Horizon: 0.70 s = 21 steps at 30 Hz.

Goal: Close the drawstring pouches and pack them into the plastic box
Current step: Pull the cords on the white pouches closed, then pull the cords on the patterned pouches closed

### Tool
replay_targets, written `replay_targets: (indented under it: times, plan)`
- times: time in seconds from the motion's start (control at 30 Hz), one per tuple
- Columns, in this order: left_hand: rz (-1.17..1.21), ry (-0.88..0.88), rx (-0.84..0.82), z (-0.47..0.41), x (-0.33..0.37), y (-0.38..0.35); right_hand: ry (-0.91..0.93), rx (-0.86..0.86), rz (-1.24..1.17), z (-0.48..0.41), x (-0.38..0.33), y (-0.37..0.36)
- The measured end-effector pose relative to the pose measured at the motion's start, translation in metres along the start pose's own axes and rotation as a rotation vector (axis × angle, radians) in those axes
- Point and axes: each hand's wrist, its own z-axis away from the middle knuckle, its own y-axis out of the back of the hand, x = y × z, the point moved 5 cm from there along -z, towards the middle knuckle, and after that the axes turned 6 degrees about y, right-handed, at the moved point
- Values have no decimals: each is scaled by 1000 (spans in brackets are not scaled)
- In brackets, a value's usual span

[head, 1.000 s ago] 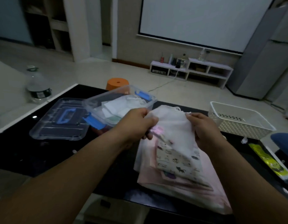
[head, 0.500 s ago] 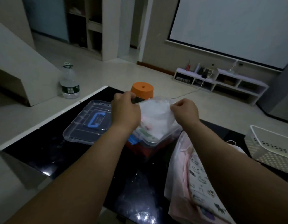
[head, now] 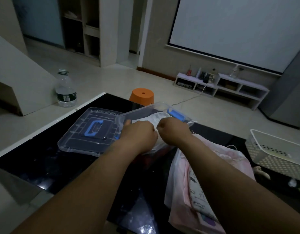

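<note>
Gripping a white pouch (head: 156, 118) with curled fingers, the left hand (head: 138, 133) and right hand (head: 173, 131) hold it inside the clear plastic box (head: 138, 110)

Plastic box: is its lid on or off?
Off. The lid lies flat on the table beside the plastic box, whose open top shows a white pouch inside.

We see a white pouch (head: 156, 117) inside the clear, blue-latched plastic box (head: 140, 110); pink pouches (head: 181, 196) lie piled just beside.

The label on the water bottle (head: 66, 97) is too small to read.
</note>
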Motion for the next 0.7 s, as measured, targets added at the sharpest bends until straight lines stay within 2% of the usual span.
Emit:
replay_targets:
  times: [0.1,0.17,0.23,0.3,0.43,0.57,0.7]
  plan:
    - [24,-27,50,-3,5,-4,104,248,-72,27,5,8]
    - [10,-43,26,-1,13,-10,64,389,-98,34,21,11]
    - [-17,-30,-16,-1,16,-18,2,440,-15,33,40,14]
    - [-75,-40,-48,-2,18,-23,-8,374,104,30,51,18]
    - [-125,-54,-82,-8,20,-27,56,128,320,12,48,25]
    - [-150,-76,-88,-9,21,-25,-3,-114,254,-21,50,17]
    - [-139,-61,-91,-10,22,-23,30,-139,214,-29,52,3]
